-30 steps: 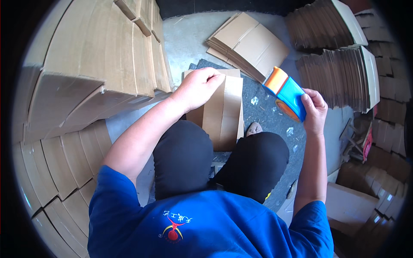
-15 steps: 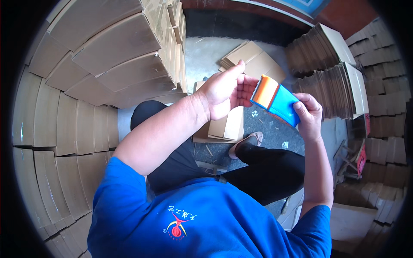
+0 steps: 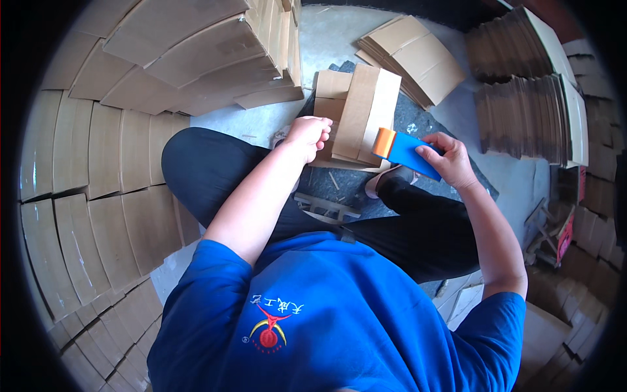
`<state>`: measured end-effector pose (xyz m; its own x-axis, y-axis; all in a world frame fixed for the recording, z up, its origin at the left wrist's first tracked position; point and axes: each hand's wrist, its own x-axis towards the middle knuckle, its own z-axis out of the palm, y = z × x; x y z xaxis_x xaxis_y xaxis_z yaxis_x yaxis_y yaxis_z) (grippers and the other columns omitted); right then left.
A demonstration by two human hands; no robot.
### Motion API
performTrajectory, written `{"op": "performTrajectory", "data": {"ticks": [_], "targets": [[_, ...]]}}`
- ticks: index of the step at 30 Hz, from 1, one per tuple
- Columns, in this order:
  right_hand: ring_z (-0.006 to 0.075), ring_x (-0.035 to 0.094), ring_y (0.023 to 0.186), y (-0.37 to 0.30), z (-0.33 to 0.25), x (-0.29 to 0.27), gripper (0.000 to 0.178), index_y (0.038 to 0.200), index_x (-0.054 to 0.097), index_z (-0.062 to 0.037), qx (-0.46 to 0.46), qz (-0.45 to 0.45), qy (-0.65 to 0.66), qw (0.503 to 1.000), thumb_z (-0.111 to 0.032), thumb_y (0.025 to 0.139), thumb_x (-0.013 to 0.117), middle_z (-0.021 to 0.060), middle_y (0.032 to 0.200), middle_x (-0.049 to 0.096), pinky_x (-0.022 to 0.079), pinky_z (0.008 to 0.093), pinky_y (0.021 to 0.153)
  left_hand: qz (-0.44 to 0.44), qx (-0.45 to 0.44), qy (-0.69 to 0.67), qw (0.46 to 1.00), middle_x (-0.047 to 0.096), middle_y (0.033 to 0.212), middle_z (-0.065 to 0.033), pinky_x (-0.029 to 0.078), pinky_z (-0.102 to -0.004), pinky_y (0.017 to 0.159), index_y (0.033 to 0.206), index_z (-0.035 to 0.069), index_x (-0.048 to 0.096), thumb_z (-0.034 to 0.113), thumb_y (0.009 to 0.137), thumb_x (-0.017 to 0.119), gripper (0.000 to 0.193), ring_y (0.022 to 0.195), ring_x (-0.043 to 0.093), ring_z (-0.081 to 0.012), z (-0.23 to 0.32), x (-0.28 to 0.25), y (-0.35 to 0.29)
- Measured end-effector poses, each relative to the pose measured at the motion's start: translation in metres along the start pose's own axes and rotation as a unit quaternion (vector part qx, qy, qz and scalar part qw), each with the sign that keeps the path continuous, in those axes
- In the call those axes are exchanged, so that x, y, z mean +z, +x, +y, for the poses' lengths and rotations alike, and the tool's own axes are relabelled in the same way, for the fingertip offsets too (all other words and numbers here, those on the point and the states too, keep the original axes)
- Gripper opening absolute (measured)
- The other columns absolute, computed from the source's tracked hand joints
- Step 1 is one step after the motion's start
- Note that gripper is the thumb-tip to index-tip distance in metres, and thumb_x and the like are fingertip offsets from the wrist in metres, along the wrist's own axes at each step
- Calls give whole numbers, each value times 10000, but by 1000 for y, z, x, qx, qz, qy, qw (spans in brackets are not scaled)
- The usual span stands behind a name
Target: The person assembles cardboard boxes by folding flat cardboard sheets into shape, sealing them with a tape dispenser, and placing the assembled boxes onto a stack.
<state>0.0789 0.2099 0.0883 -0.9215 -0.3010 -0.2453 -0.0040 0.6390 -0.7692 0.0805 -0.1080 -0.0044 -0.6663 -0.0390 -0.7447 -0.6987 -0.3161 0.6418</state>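
Observation:
My right hand [image 3: 449, 159] grips a blue and orange tape dispenser [image 3: 413, 155] by its blue end. The orange end points left and sits over the near right corner of a brown cardboard carton [image 3: 371, 108]. I cannot tell whether the dispenser touches the cardboard. My left hand [image 3: 308, 136] is closed, its fingers curled inward at the carton's left side, beside a cardboard panel [image 3: 333, 86]. Whatever those fingers hold, if anything, is hidden. The carton rests low in front of me, between my feet.
Flattened cartons [image 3: 413, 55] lie on the floor beyond the carton. Tall bundles of flat cardboard [image 3: 522, 117] stand at right. Stacked boxes [image 3: 189, 59] rise close on my left. A dark mat [image 3: 467, 166] lies beneath the carton, and a folding stool [image 3: 548, 232] stands at right.
Both hands have come down toward the carton, bringing the dispenser to its near right corner. My left hand has left the dispenser's orange end, and its spread fingers have curled closed.

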Motion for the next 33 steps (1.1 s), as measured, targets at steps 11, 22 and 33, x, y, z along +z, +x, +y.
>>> {"op": "performTrajectory", "data": {"ticks": [11,22,33], "targets": [[155,660,815,12,35,24,325,1090,686,-61,40,-39,-31,998,-313,890,734,83,895,703,542,310,772,95,52,56,993,630,788,0,428,-235,533,1088,24,680,235,907,720,281,604,486,-78,-51,7,45],[182,667,826,20,55,28,341,1086,691,-58,52,-42,-28,997,-330,885,734,106,903,698,540,328,794,90,-188,34,977,622,1250,-68,437,-361,966,1349,45,529,466,915,675,622,1176,550,-190,-62,19,58],[203,680,848,23,56,28,345,1092,693,-70,41,-51,-31,997,-344,886,731,121,923,701,546,342,798,-70,422,659,619,161,1624,-131,29,-526,1216,1531,77,237,414,791,684,928,1517,87,-287,-35,48,-7]]}}
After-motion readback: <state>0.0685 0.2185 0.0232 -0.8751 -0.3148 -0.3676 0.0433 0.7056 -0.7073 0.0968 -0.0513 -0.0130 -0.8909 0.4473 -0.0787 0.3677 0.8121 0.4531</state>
